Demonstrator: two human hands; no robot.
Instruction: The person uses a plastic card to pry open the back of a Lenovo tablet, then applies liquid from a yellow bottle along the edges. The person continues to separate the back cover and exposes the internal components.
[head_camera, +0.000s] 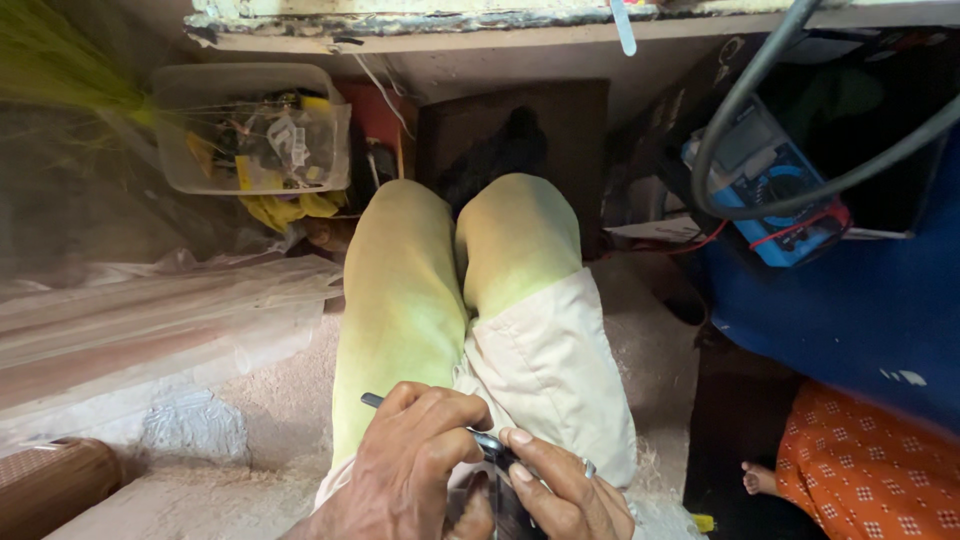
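Observation:
I look down at my lap, with my knees (470, 250) in pale yellow-green trousers under a workbench edge. Both hands meet at the bottom of the view over a small dark device (495, 455). My left hand (405, 470) curls over its upper left side, and a thin dark rod (372, 401) sticks out past the knuckles. My right hand (560, 490), with a ring on one finger, pinches the device from the right. Most of the device is hidden by my fingers.
A clear plastic tub (250, 125) of small parts stands at the upper left. A blue meter with red leads (770, 190) and a thick grey cable (820, 180) lie at the right. Another person's bare foot (758, 480) and orange patterned cloth (870, 470) show at the lower right.

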